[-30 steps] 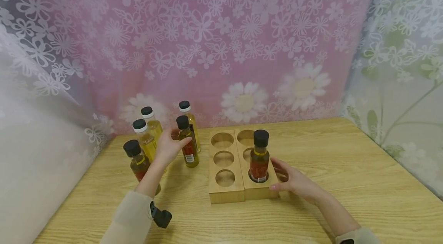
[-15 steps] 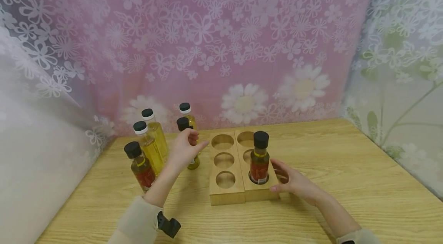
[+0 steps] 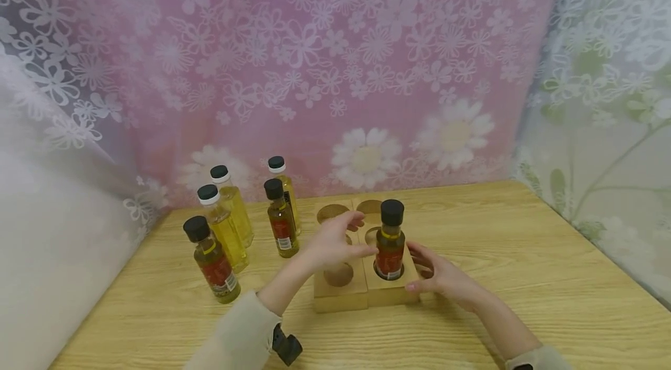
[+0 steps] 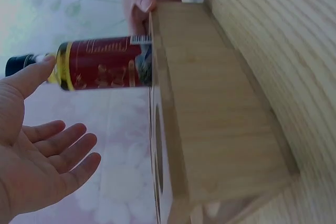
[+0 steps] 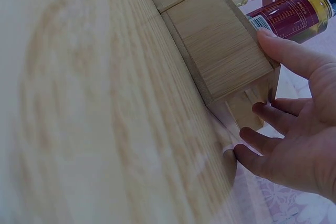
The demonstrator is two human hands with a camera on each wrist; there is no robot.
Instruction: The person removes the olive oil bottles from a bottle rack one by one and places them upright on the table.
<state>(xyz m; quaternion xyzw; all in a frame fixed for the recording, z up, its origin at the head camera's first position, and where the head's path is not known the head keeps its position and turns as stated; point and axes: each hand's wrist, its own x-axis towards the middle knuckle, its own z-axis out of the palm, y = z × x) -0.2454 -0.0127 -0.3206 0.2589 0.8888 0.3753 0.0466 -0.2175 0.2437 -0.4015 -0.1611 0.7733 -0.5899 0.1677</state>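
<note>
My left hand (image 3: 332, 245) hovers over the left wooden bottle rack (image 3: 341, 303), fingers and thumb spread, holding nothing. Its thumb overlaps the edge of a dark-capped oil bottle (image 3: 390, 250) with a red label. That bottle stands upright in the front hole of the right wooden rack (image 3: 393, 296). In the left wrist view the thumb reaches the neck of the bottle (image 4: 107, 64), while the other fingers stay apart from it. My right hand (image 3: 445, 279) holds the right rack by its front right corner, thumb at the top edge (image 5: 268, 45) and fingers along the side.
At the left stand two red-labelled bottles, one in front (image 3: 216, 271) and one near the left rack (image 3: 283, 227). Several clear bottles of yellow oil with white collars, such as this oil bottle (image 3: 228, 236), stand behind them. A floral curtain (image 3: 335, 67) hangs behind the table (image 3: 503, 230).
My left hand has let go of the red-labelled bottle beside the left rack and moved right over the racks, toward the racked bottle. That released bottle stays standing. My right hand has stayed put.
</note>
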